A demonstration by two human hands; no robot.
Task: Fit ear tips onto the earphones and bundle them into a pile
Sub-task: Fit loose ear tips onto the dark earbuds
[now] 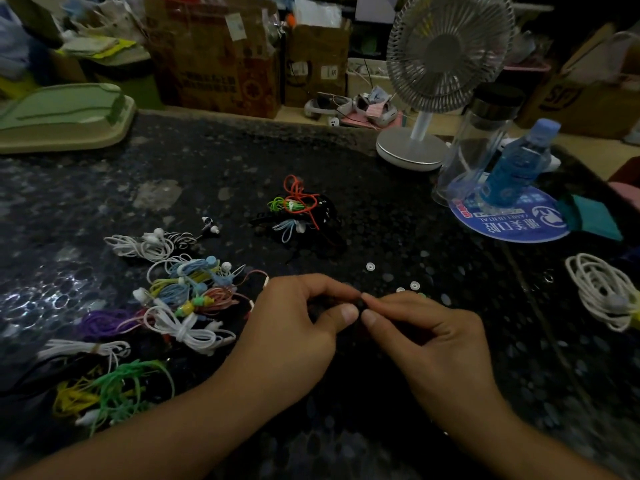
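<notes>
My left hand (304, 320) and my right hand (422, 327) meet at the fingertips low in the middle of the dark table (381, 188). Between thumbs and forefingers they pinch a small dark earbud (362, 304), hard to make out against the table. Loose pale ear tips (370, 267) lie just beyond my fingers. A heap of coloured bundled earphones (180, 292) spreads to the left. A smaller pile of orange, green and black earphones (298, 209) lies farther back in the middle. A coiled white earphone (602, 292) sits at the right edge.
A white desk fan (446, 53) stands at the back right, beside a clear bottle (478, 140) and a blue bottle (519, 164) on a round blue mat (512, 223). A green tray (62, 112) lies back left. Cardboard boxes (214, 53) line the far side.
</notes>
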